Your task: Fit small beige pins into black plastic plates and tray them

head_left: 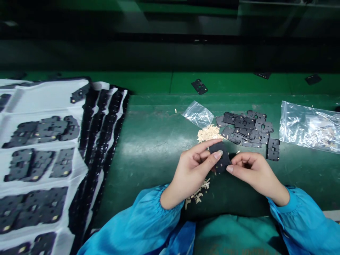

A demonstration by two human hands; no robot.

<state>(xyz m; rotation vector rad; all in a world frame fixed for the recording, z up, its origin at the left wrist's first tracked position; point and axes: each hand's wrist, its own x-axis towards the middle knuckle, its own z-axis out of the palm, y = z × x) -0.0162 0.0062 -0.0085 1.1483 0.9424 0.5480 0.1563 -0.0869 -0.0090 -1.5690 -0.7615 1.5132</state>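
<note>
Black plate (pixel 220 159) in left hand's grip (pixel 190 173)

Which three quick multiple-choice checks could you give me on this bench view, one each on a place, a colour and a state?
1. Where is the loose pile of black plates?
A. On the green bench, beyond the hands
B. On the white sheet
C. Inside a clear bag

2. What colour are the person's sleeves?
A. Green
B. Blue
C. White

3. What state is the black plate nearest the hands in?
A. Lying untouched on the bench
B. Sealed in a clear bag
C. Held between the left hand and the right hand

Answers:
1. A, because the pile lies directly on the green surface past the fingertips.
2. B, because both cuffs and sleeves show bright blue.
3. C, because fingers of both hands grip the plate above the bench.
</note>
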